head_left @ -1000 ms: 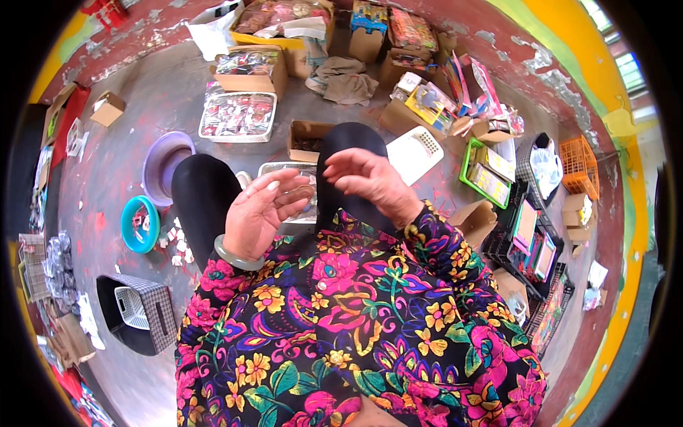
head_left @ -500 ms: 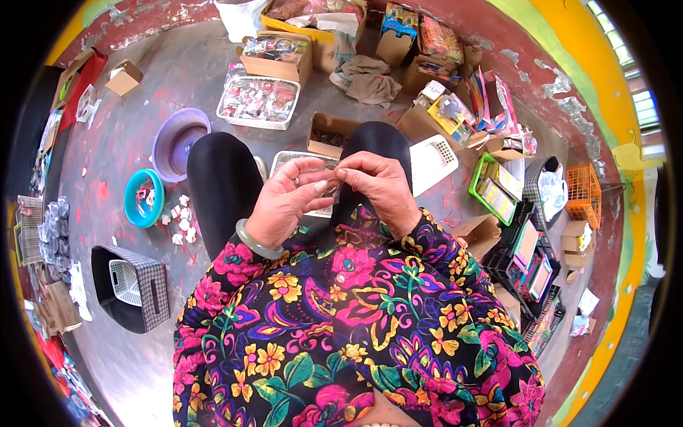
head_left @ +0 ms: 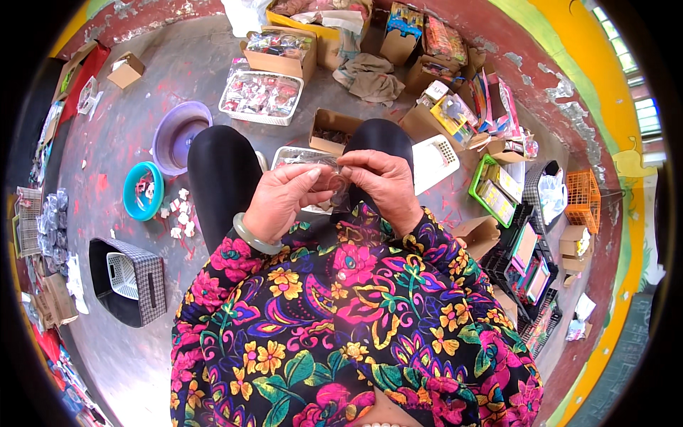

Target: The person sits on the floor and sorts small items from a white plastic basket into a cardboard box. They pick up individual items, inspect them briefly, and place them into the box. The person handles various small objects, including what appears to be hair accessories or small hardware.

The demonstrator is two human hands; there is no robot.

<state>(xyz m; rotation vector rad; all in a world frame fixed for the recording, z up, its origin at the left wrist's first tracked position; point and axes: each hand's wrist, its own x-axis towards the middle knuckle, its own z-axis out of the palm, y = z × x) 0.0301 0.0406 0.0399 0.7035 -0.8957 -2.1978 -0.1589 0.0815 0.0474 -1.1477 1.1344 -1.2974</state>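
My left hand (head_left: 284, 196), with a pale bangle (head_left: 256, 238) at the wrist, meets my right hand (head_left: 384, 186) in front of my knees. A small see-through plastic bag (head_left: 341, 191) hangs between them, pinched by the fingers of both hands. Its contents are too small to make out. Below the hands, between my legs, a white basket (head_left: 284, 155) shows in part, with clear packets in it. Just beyond it stands an open cardboard box (head_left: 324, 142) of small dark things.
On the left are a purple basin (head_left: 162, 146), a teal basin (head_left: 128, 196) with scraps, and a checked bin (head_left: 153, 292). A white basket of packets (head_left: 226, 107) stands ahead. To the right lie a white tray (head_left: 445, 160), a green basket (head_left: 475, 183) and black crates (head_left: 523, 220).
My left fingers have closed from a spread pose into a pinch near the right hand. More of the see-through bag shows between the hands.
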